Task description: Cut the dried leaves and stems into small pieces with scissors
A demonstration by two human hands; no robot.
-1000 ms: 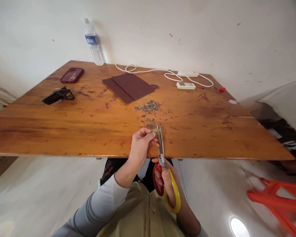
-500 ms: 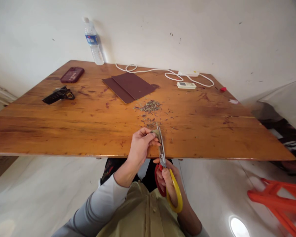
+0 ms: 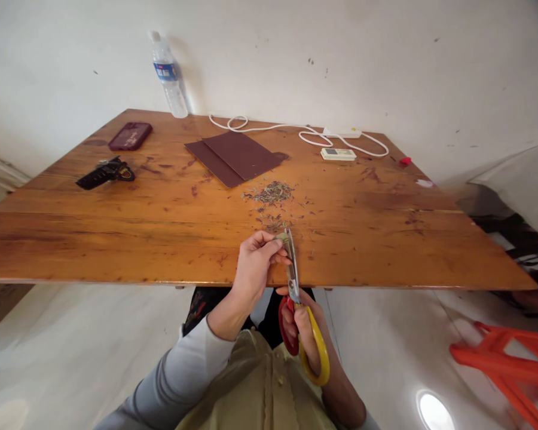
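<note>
My left hand pinches a small brownish-green piece over the table's front edge. Scissors with one red and one yellow handle are in my right hand, whose fingers go through the handles. Their blades point away from me and lie along the right side of the small piece, slightly apart at the tips. Just beyond the tips, thin cut shreds form a loose pile on the wooden table, with more scattered around it.
Behind the pile lie two dark red sheets. A phone, black keys or case and a bottle are at the left. White cable, power strip and remote lie at the back right. An orange stool stands right.
The scissors' handles have shifted slightly left with my right hand. My left hand has barely moved and keeps its pinch on the small piece.
</note>
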